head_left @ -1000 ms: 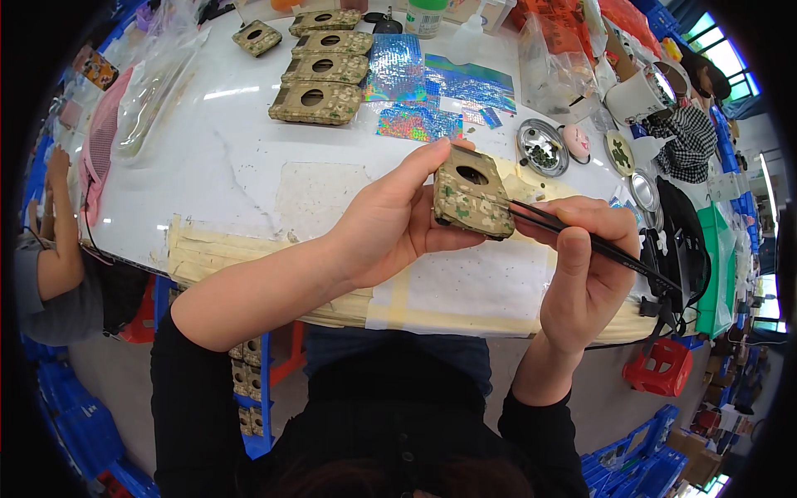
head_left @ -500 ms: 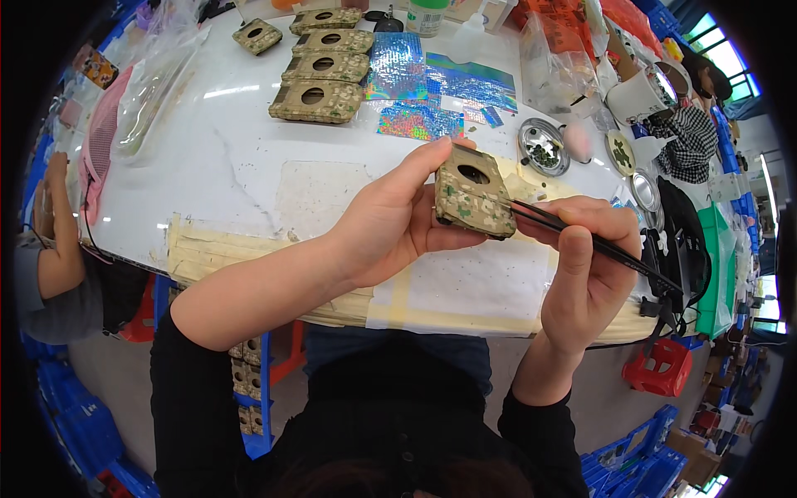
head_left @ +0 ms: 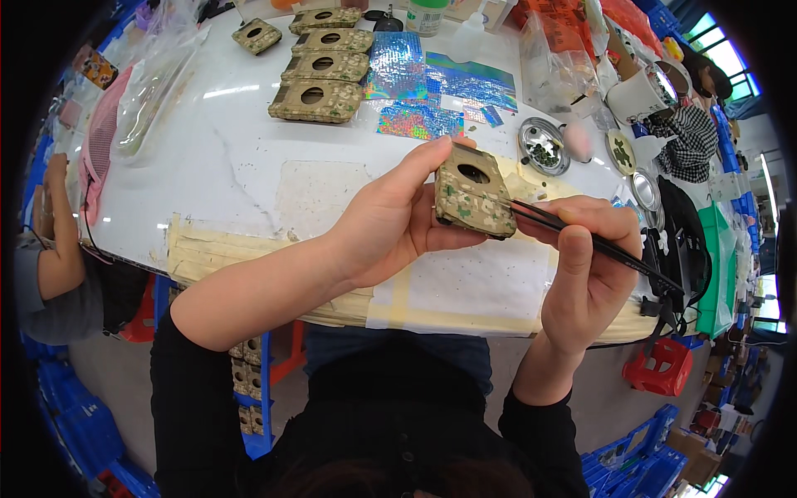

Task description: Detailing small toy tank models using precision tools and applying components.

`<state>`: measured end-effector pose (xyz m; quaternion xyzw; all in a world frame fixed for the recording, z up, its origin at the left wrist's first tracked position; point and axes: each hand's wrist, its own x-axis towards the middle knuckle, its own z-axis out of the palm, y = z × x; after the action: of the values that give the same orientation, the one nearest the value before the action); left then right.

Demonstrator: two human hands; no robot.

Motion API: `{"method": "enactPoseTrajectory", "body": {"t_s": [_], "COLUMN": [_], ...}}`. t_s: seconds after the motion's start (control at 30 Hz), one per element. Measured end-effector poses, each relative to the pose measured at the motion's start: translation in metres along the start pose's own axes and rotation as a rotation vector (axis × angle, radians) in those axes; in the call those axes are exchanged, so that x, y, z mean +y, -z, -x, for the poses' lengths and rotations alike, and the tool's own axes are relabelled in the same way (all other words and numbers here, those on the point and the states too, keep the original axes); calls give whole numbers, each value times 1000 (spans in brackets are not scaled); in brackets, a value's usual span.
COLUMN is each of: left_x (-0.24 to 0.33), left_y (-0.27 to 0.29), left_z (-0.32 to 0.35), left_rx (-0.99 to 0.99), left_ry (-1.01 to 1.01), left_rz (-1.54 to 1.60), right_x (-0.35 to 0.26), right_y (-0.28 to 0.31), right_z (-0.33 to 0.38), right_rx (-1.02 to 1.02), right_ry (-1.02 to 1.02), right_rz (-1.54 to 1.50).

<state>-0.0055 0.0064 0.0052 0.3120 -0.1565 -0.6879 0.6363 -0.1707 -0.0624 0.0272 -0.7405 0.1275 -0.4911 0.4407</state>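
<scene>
Camouflage-patterned in tan, brown and green, a small tank-like hull point(head_left: 471, 197) sits raised above the work table point(head_left: 232, 149), its round hole facing up and its nearer end tilted slightly toward five o'clock; the left hand point(head_left: 383, 214) comes to it from eight o'clock and pinches it, thumb along the upper-left side and fingers curled beneath; the right hand point(head_left: 588, 270), at four o'clock from the hull, pinches black tweezers point(head_left: 602, 243) between thumb and fingers; the tweezers point toward ten o'clock, their tips at the hull's right edge; whether they grip anything tiny there I cannot tell.

Taking the held hull as the centre of the dial, a row of four matching hulls point(head_left: 315, 100) stands between ten and eleven o'clock, the pieces close together, with one single hull point(head_left: 257, 36) apart at ten; shiny holographic sheets point(head_left: 396, 68) lie from eleven to twelve; at two o'clock is a round metal dish point(head_left: 532, 135) with small dark green bits in it, a pink rounded object point(head_left: 577, 143) just beside it; a cream dish point(head_left: 616, 141) lies further off between two and three; white paper point(head_left: 465, 290) lies on the table at six; a green tray point(head_left: 712, 249) rests between three and four.
</scene>
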Motion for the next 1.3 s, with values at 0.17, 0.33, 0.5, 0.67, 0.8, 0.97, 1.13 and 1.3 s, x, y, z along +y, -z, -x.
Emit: {"method": "enactPoseTrajectory", "body": {"t_s": [0.17, 0.33, 0.5, 0.67, 0.8, 0.97, 1.13, 1.3], "left_x": [1, 0, 0, 0, 2, 3, 2, 2], "left_y": [0, 0, 1, 2, 1, 0, 3, 5], "left_z": [0, 0, 0, 0, 0, -1, -3, -4], "left_rx": [3, -1, -5, 26, 71, 140, 146, 138], "left_ry": [2, 0, 14, 13, 28, -15, -31, -40], "left_rz": [0, 3, 19, 46, 61, 23, 30, 7], "right_x": [1, 1, -1, -1, 10, 15, 18, 20], "right_y": [1, -1, 1, 12, 32, 35, 25, 22], "right_z": [0, 0, 1, -2, 2, 0, -3, -4], "right_rx": [2, 14, 109, 208, 231, 63, -19, -17], "right_ry": [2, -7, -69, -4, 17, 116, 154, 129], "right_rz": [11, -33, -276, 29, 331, 894, 984, 1003]}}
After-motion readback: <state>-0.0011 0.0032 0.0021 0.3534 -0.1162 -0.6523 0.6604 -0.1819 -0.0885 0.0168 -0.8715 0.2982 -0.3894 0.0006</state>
